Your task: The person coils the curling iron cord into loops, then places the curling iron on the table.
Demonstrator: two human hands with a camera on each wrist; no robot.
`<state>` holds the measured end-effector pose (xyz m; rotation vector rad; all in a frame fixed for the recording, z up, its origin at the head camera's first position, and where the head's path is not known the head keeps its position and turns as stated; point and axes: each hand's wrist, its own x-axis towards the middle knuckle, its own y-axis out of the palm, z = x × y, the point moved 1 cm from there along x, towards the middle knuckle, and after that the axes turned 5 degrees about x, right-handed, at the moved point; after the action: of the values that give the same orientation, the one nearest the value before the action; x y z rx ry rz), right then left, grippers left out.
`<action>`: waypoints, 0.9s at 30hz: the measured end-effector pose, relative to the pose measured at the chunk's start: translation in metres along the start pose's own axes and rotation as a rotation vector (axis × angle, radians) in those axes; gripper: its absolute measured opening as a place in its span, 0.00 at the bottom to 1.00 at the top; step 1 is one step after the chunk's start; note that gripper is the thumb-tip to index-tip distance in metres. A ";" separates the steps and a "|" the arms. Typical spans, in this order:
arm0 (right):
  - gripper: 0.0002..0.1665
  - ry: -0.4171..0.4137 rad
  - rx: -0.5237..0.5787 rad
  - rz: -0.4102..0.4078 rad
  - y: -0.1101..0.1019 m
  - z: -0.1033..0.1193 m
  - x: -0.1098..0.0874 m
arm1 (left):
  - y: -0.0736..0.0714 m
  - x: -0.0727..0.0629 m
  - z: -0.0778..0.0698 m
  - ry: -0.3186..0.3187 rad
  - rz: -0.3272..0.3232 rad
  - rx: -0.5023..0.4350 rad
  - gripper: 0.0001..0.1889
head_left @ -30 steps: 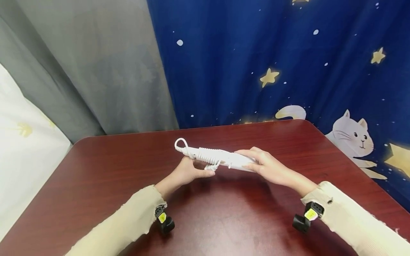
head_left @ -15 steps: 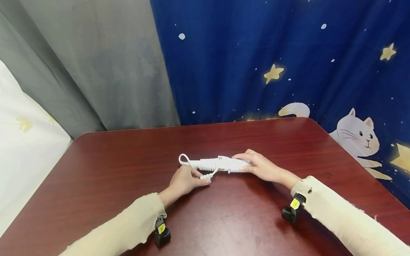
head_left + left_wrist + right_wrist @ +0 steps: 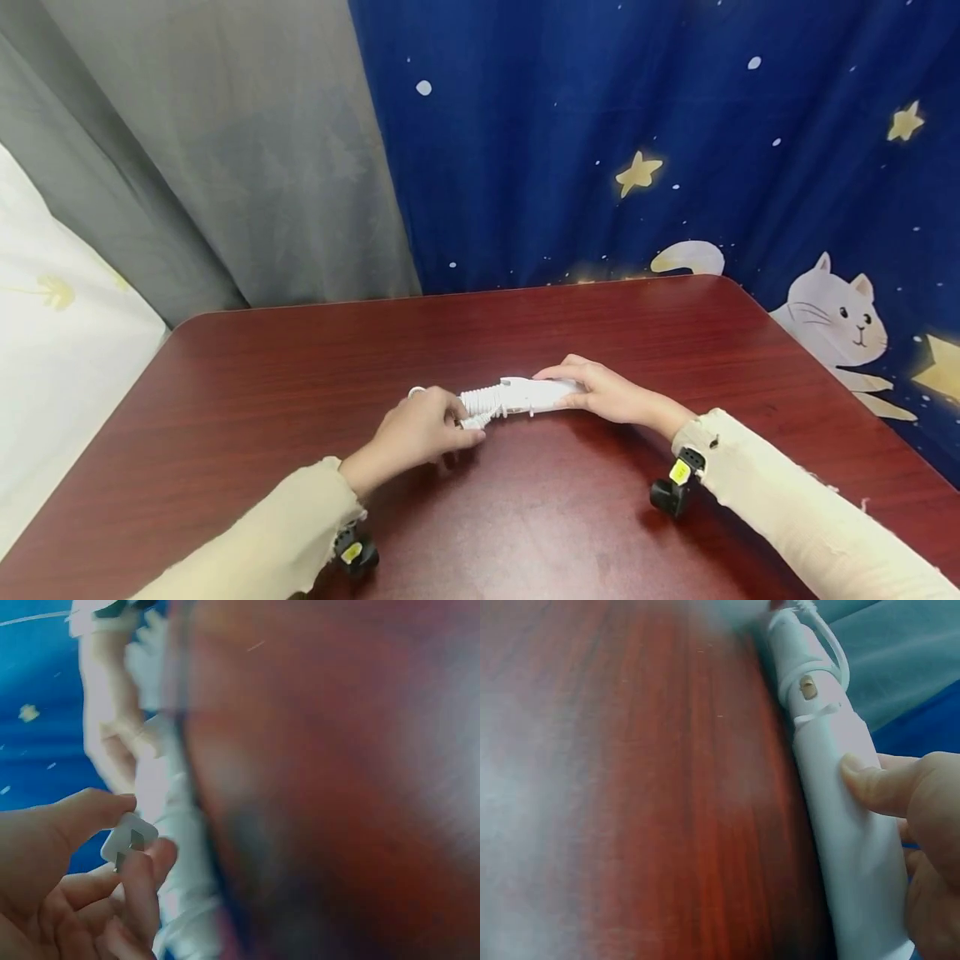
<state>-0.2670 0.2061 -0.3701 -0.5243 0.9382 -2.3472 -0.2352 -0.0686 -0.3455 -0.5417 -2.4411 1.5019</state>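
A white hair straightener [image 3: 519, 395] lies low over the table, its cord [image 3: 477, 402] wound in coils round the handle. My right hand [image 3: 611, 394] grips the wide end; in the right wrist view the thumb presses along the top of the straightener [image 3: 859, 862], with fingers behind it. Over the handle end is my left hand [image 3: 418, 429], pinching the plug [image 3: 124, 838] between thumb and fingers. Two flat metal prongs point out of the plug in the left wrist view. Much of the handle and the cord loop is hidden behind the left hand in the head view.
The dark red wooden table [image 3: 285, 400] has rounded far corners. Behind it hang a grey curtain [image 3: 247, 167] and a blue curtain [image 3: 525, 150] with stars and a cat. White cloth [image 3: 67, 333] hangs at the left.
The straightener has come down towards the table from its raised, slanted hold. My left hand has shifted slightly left with the plug pinched; the right hand keeps its grip.
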 end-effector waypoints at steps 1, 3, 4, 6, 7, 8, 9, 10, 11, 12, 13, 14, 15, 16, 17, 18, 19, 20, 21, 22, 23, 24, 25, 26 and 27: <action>0.23 0.003 -0.002 0.011 -0.001 0.000 0.001 | -0.006 0.003 0.001 -0.001 0.002 0.006 0.10; 0.23 0.002 -0.003 0.033 -0.002 -0.001 0.003 | -0.018 0.011 0.005 0.000 -0.005 0.024 0.10; 0.23 -0.001 -0.008 0.042 -0.002 -0.002 0.004 | -0.023 0.015 0.009 0.007 -0.006 0.024 0.10; 0.23 -0.015 -0.021 0.054 -0.003 -0.004 0.006 | -0.032 0.025 0.018 0.039 0.001 -0.002 0.09; 0.23 -0.019 -0.023 0.060 -0.004 -0.005 0.006 | -0.036 0.030 0.024 0.063 0.005 -0.020 0.09; 0.23 -0.023 -0.025 0.065 -0.004 -0.006 0.007 | -0.038 0.035 0.030 0.088 0.013 -0.042 0.09; 0.23 -0.023 -0.025 0.071 -0.004 -0.006 0.007 | -0.040 0.040 0.037 0.113 0.022 -0.068 0.09; 0.24 -0.023 -0.025 0.076 -0.005 -0.007 0.008 | -0.041 0.045 0.043 0.142 0.035 -0.091 0.09; 0.24 -0.020 -0.022 0.082 -0.005 -0.007 0.008 | -0.041 0.050 0.050 0.161 0.051 -0.113 0.09; 0.24 -0.010 -0.016 0.089 -0.005 -0.007 0.009 | -0.040 0.054 0.057 0.182 0.069 -0.128 0.09; 0.24 -0.002 -0.013 0.094 -0.006 -0.007 0.010 | -0.039 0.057 0.063 0.195 0.090 -0.143 0.09; 0.24 0.004 -0.012 0.098 -0.006 -0.008 0.010 | -0.038 0.060 0.069 0.202 0.118 -0.164 0.09; 0.25 0.009 -0.012 0.100 -0.007 -0.008 0.011 | -0.036 0.062 0.074 0.206 0.142 -0.177 0.10; 0.25 0.010 -0.016 0.102 -0.007 -0.008 0.011 | -0.035 0.064 0.078 0.207 0.166 -0.191 0.10; 0.25 0.011 -0.019 0.103 -0.007 -0.008 0.012 | -0.034 0.066 0.082 0.204 0.187 -0.205 0.11; 0.25 0.007 -0.024 0.103 -0.008 -0.008 0.012 | -0.034 0.067 0.085 0.205 0.204 -0.214 0.12; 0.25 0.003 -0.031 0.102 -0.008 -0.008 0.013 | -0.033 0.069 0.088 0.198 0.219 -0.228 0.12; 0.25 0.000 -0.032 0.101 -0.009 -0.007 0.013 | -0.033 0.070 0.091 0.195 0.235 -0.237 0.13; 0.25 -0.004 -0.036 0.101 -0.009 -0.007 0.013 | -0.032 0.072 0.094 0.194 0.250 -0.244 0.14; 0.25 -0.007 -0.038 0.101 -0.010 -0.006 0.013 | -0.032 0.073 0.096 0.188 0.271 -0.258 0.14; 0.25 -0.005 -0.043 0.100 -0.010 -0.005 0.014 | -0.032 0.074 0.098 0.181 0.290 -0.267 0.15; 0.25 -0.001 -0.055 0.096 -0.011 -0.004 0.014 | -0.032 0.075 0.100 0.169 0.309 -0.282 0.15; 0.25 0.007 -0.065 0.093 -0.011 -0.003 0.013 | -0.031 0.076 0.102 0.155 0.324 -0.300 0.16; 0.26 0.012 -0.075 0.091 -0.011 -0.003 0.013 | -0.031 0.077 0.104 0.147 0.334 -0.310 0.16; 0.26 0.022 -0.084 0.090 -0.011 -0.002 0.013 | -0.030 0.077 0.106 0.142 0.340 -0.319 0.15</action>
<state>-0.2819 0.2062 -0.3614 -0.4803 1.0524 -2.2451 -0.3507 -0.1340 -0.3663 -1.1333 -2.5820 1.1281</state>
